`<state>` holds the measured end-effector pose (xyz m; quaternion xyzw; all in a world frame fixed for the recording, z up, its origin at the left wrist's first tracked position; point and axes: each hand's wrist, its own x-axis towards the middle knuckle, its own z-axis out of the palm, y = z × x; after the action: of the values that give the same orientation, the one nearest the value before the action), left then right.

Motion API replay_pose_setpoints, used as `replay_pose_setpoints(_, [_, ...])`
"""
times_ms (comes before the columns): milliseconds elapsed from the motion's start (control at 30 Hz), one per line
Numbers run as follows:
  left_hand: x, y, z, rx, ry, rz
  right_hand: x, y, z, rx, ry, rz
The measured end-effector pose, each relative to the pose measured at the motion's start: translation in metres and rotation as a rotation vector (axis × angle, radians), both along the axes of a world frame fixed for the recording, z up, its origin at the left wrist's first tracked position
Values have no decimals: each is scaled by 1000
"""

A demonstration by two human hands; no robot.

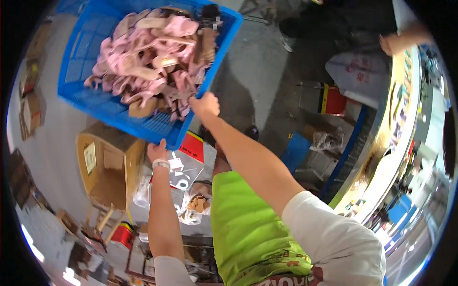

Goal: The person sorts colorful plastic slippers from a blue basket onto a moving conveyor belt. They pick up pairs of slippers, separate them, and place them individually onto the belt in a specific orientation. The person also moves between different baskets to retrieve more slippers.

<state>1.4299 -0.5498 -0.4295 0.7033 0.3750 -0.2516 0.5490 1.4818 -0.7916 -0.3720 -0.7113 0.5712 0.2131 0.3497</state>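
Observation:
A blue plastic crate (119,121) hangs tilted in front of me at the upper left. Inside lies a heap of pink and tan strappy pieces (152,52) that look like shoe parts, with a few dark ones beside them at the right wall. My right hand (206,106) is closed round the crate's right rim, near the close corner. At the lower corner my left hand (157,151), with a pale band on the wrist, holds the crate's edge; part of its fingers is hidden by the plastic.
Under the crate stands an open cardboard box (102,164). Clear plastic bags with tan pieces (198,204) lie by my legs. Along the right runs a lit workbench (381,162), with another person's hand (392,44) at its far end. A white sack (355,71) lies beside that bench.

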Motion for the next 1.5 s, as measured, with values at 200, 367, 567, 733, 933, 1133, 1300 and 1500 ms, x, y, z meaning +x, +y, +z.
replay_pose_setpoints(200, [2,11,-1,-84,-52,44,-15,-5,3,118,-223,-79])
replay_pose_setpoints(367, [7,-3,13,36,-39,3,-27,-14,-4,206,-374,-111])
replay_pose_setpoints(567, [-33,-43,16,-13,-70,36,-63,-63,10,208,-452,-83])
replay_pose_setpoints(733, [-106,-88,32,22,-14,-22,-121,-96,14,128,-434,-24])
replay_pose_setpoints(933, [-185,-125,63,-146,8,-60,-194,-136,59,99,-393,57])
replay_pose_setpoints(1133, [-265,-152,86,-362,148,-120,-278,-167,65,104,-538,19])
replay_pose_setpoints(1300, [-275,-170,105,-359,189,-93,-318,-167,45,140,-546,-130])
replay_pose_setpoints(1500, [-232,-137,104,-246,257,-224,-325,-122,60,-151,-431,-362])
